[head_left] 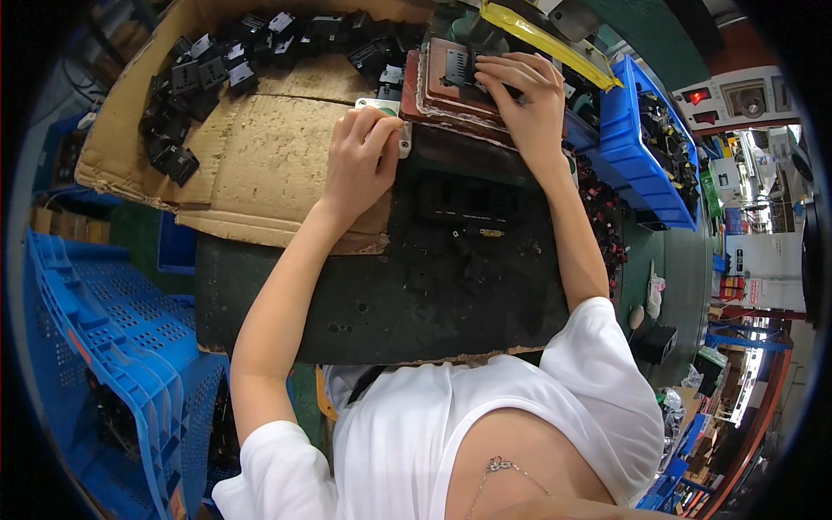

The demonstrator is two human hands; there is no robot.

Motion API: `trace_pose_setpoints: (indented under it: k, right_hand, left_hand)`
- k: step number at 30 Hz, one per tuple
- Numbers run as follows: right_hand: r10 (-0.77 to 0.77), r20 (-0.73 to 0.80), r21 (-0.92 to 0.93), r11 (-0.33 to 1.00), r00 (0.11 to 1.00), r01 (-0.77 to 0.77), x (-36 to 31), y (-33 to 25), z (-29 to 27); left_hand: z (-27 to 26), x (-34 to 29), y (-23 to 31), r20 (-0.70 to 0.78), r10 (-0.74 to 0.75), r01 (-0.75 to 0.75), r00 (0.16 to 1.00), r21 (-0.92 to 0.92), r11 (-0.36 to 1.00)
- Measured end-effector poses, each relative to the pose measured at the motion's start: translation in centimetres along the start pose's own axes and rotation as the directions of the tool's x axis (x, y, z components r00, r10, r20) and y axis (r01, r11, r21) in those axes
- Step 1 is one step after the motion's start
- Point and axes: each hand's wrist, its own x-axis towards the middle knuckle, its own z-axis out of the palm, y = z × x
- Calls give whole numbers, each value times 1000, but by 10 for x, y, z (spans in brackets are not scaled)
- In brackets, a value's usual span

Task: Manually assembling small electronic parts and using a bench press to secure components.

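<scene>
My left hand (362, 160), fingers curled together, rests on a white button box (405, 146) with a green button (389, 111); the fingertips partly hide the button. Farther right, my right hand (533, 97) reaches over a stacked reddish-brown block (440, 94) with pale, ragged edges. A slotted metal plate (456, 68) lies on top of that block. Thumb and fingers of the right hand close on a small black plastic part (474, 64) beside the plate, its far side hidden by the fingers.
Black plastic housings (208, 76) lie heaped on a cardboard sheet (286, 160) at the left. Below the block, a dark mat (347, 299) holds a small metal-and-black piece (482, 232). A blue bin (628, 147) of parts stands right; blue perforated crates (130, 321) stand left.
</scene>
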Motion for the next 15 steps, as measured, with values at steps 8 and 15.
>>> trace_pose_setpoints:
  k: [8,15]
  right_hand:
    - [130,65,-11,992,989,-129,-21,-14,-52]
    - [615,388,-416,782,687,-465,-81,19,-111]
  left_hand:
    - [-2,2,2,3,0,-1,1000,42,999]
    - [-4,6,6,-17,9,-4,1000,261,965]
